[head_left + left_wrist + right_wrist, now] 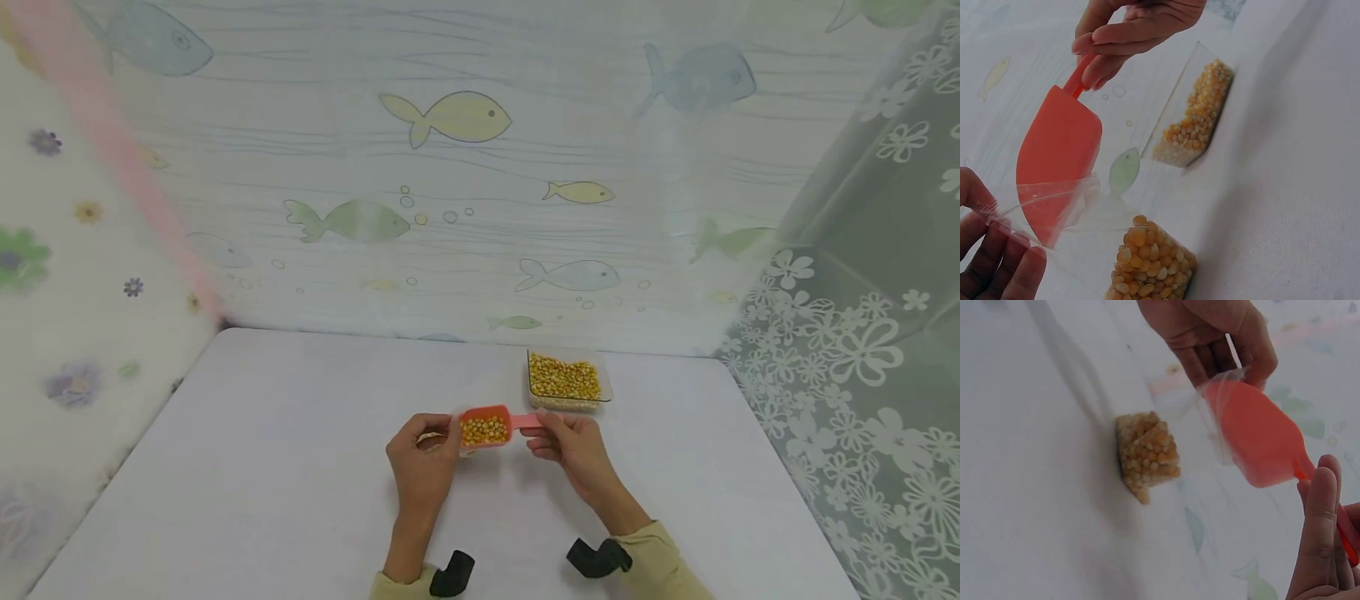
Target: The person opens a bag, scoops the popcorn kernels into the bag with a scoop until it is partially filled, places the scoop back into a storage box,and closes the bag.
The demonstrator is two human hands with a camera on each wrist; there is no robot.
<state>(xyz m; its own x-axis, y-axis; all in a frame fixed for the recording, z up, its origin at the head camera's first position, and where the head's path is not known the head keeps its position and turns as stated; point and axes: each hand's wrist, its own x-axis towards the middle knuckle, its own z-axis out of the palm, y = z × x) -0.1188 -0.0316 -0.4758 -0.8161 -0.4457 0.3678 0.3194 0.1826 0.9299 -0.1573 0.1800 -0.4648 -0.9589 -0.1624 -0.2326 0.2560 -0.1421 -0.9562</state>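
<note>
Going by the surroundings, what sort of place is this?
Probably a makeshift recording booth: a white table enclosed by a fish-print backdrop behind, a flower-print panel on the left and a white-flowered panel on the right.

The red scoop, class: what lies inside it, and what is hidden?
Yellow corn kernels lie inside the red scoop. The top ones cover its floor, so any kernels beneath cannot be seen.
</note>
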